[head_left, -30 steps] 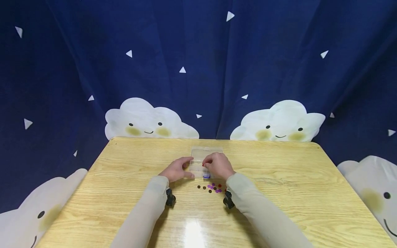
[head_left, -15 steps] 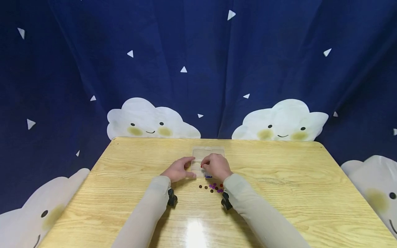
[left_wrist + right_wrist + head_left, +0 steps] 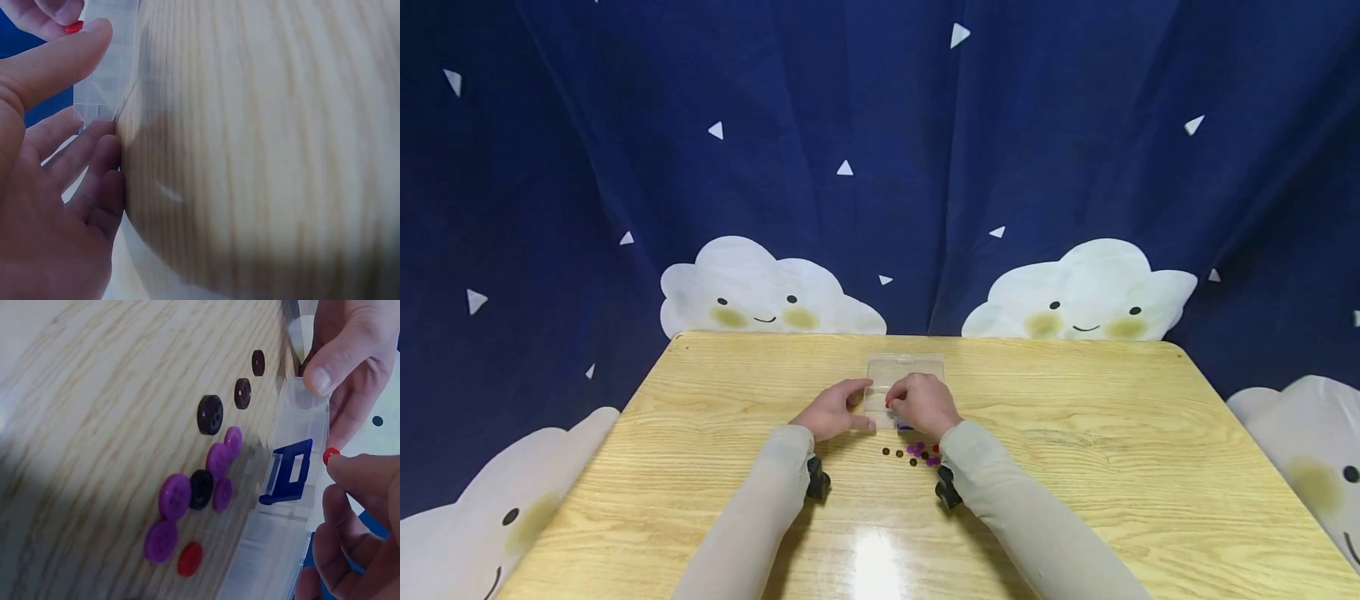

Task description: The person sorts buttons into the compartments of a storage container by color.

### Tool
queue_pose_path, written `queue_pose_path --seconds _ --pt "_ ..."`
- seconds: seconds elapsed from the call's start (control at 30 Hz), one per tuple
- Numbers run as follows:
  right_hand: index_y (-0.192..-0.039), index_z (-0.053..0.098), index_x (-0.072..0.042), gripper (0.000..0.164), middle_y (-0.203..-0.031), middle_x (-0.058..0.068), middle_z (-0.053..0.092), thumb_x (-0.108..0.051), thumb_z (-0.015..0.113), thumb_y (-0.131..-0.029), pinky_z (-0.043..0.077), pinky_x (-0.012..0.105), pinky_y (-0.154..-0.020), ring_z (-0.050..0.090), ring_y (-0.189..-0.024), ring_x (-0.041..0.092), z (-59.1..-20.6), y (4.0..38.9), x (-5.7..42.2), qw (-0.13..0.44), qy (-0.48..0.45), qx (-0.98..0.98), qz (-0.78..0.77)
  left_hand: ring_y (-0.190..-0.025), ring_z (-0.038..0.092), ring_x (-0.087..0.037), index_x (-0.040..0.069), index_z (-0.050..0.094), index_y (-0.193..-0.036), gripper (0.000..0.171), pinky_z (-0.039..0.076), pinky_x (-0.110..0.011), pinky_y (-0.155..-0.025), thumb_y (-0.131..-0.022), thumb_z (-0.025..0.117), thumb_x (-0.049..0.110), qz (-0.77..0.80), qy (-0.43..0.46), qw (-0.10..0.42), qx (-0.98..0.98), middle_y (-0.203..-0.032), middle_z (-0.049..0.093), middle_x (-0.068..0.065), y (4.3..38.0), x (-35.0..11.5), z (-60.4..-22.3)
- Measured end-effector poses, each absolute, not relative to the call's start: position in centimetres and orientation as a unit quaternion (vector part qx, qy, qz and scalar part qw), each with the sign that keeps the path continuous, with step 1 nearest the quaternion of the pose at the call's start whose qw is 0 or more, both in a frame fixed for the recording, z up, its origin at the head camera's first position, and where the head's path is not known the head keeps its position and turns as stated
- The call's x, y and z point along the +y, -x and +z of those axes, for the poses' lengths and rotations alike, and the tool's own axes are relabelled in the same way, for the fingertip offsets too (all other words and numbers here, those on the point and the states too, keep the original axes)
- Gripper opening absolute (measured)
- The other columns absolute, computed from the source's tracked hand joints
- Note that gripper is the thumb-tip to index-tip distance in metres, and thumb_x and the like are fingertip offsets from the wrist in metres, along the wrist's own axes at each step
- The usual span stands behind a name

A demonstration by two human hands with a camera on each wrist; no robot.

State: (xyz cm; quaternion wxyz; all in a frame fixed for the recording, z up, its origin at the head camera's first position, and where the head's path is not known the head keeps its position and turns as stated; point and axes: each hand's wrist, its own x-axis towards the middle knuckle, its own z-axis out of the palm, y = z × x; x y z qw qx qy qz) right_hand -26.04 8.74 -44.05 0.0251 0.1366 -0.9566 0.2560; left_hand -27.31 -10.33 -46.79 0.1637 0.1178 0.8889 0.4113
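A clear plastic box [image 3: 906, 367] with a raised lid and a blue latch [image 3: 292, 472] on its front stands on the table. My left hand [image 3: 831, 412] holds the box at its left end, thumb at the front corner and fingers round the far side. Over the box, my right hand [image 3: 927, 405] pinches a small red button [image 3: 331, 455] between thumb and forefinger. In front of the box lie loose buttons: several purple ones [image 3: 175, 497], several dark ones [image 3: 210, 415] and a red one [image 3: 190, 559]. The right hand hides part of the box in the head view.
The wooden table [image 3: 700, 400] extends to both sides of the arms. Behind it hangs a dark blue curtain [image 3: 895, 150] with white clouds and triangles. A black wrist camera [image 3: 817, 479] sits under the left wrist, another under the right.
My right hand has moved slightly left over the box with the red button still pinched. The left hand keeps its place on the box. The head view has shifted a little.
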Motion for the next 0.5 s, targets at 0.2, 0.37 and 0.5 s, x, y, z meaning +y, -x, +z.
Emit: queue_pose_path --seconds 0.2,0.37,0.5 --pt "-0.087 0.081 -0.016 0.007 -0.090 -0.001 0.077 -0.015 0.074 -0.087 0.056 0.034 -0.082 0.069 -0.089 0.017 -44.02 26.14 8.83 0.018 -0.138 -0.955 0.261 -0.129 0.052 -0.029 0.019 0.044 -0.150 0.076 0.045 -0.047 -0.107 -0.084 0.081 0.023 0.412 -0.114 0.165 0.889 -0.144 0.053 -0.011 27.35 -10.31 -46.89" --pt "-0.088 0.080 -0.015 0.006 -0.092 0.001 0.076 -0.015 0.074 -0.087 0.056 0.034 -0.082 0.068 -0.087 0.016 -43.77 26.04 8.87 0.008 -0.139 -0.954 0.266 -0.128 0.052 -0.029 0.018 0.044 -0.150 0.075 0.045 -0.047 -0.107 -0.084 0.080 0.022 0.407 -0.116 0.163 0.891 -0.142 0.054 -0.011 27.24 -10.36 -46.86" --pt "-0.089 0.080 -0.013 0.007 -0.094 0.002 0.075 -0.015 0.073 -0.087 0.056 0.035 -0.082 0.067 -0.087 0.016 -43.31 25.84 9.16 0.005 -0.150 -0.954 0.261 -0.127 0.052 -0.028 0.018 0.045 -0.150 0.076 0.044 -0.046 -0.108 -0.084 0.080 0.022 0.402 -0.115 0.163 0.894 -0.140 0.055 -0.011 27.19 -10.33 -46.61"
